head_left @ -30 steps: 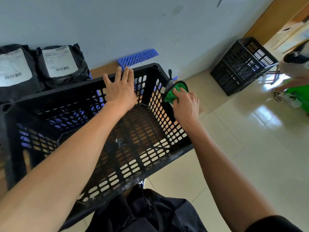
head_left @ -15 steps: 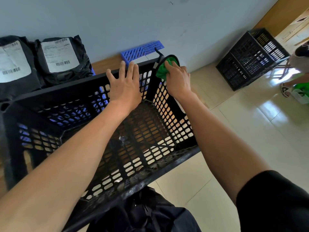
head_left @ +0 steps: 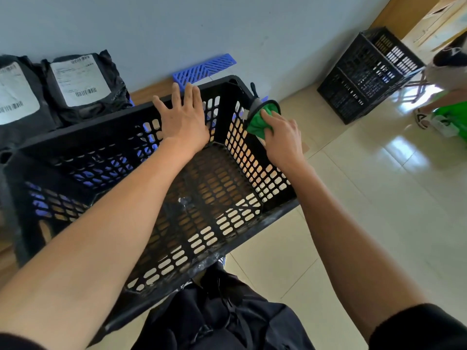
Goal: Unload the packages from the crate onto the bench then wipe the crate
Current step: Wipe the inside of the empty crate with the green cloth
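R hand w/ green cloth has slid back along the R end rim of the black crate vs 0.5 s ago, when it was up at the far R corner; now it's a bit nearer the person, about where it was 1 s ago. Fingers curled round the cloth, pressing it on the rim. L hand unchanged: flat, fingers straight and spread, resting on the far long rim. Hands near each other, not touching. Crate sits upright, open top up, tilted in view; long axis runs lower-L to upper-R, far side next to the wall. Two black packages w/ white labels lie on the bench, just beyond crate's far-L side. 2nd black crate on floor, well apart.
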A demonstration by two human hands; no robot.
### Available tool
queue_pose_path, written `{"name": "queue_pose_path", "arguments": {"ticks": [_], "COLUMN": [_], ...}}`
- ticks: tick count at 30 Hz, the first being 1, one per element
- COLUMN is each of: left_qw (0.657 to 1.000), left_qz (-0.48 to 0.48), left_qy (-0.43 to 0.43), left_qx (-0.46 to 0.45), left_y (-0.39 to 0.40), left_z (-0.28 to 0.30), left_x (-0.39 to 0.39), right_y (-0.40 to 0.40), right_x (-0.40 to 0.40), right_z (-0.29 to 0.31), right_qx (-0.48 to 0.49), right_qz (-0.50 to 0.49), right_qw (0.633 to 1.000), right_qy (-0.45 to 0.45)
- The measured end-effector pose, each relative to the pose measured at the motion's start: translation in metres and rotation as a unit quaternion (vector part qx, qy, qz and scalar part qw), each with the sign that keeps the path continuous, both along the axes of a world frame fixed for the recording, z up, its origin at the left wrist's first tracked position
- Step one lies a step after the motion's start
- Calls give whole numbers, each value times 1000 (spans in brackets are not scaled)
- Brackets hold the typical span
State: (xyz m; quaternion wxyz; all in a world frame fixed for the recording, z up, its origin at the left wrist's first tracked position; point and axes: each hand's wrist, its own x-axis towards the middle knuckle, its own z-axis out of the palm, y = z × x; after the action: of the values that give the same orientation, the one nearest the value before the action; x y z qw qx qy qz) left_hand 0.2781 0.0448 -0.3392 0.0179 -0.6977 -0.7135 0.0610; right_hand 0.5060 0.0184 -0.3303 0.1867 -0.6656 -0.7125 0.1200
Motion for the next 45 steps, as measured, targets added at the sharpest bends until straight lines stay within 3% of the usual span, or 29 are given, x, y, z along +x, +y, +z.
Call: {"name": "queue_pose_path", "arguments": {"ticks": [12, 18, 25, 31, 34, 45], "left_qw": [999, 990, 942, 960, 970, 978], "left_qz": [-23, -34, -158, -179, -166, -64], "left_qy": [-23, -130, -277, -178, -150, -195], "left_qx": [-6, -45, -107, -124, -92, 32], "left_y": [-3, -27, -130, -192, -211, -241], "left_z": [2, 21, 69, 70, 59, 37], "left_x": [-9, 5, 55, 72, 78, 93], "right_y": [-83, -83, -85, -79, -78, -124], "right_x": [44, 40, 42, 58, 68, 103], "right_z": [-4, -1, 7, 20, 25, 23], "right_qx": [-11, -5, -20, -89, -121, -118], "right_qz": [-92, -97, -76, -67, -79, -75], "right_qw": [994, 994, 996, 980, 962, 963], "right_qy": [60, 55, 42, 167, 233, 231]}}
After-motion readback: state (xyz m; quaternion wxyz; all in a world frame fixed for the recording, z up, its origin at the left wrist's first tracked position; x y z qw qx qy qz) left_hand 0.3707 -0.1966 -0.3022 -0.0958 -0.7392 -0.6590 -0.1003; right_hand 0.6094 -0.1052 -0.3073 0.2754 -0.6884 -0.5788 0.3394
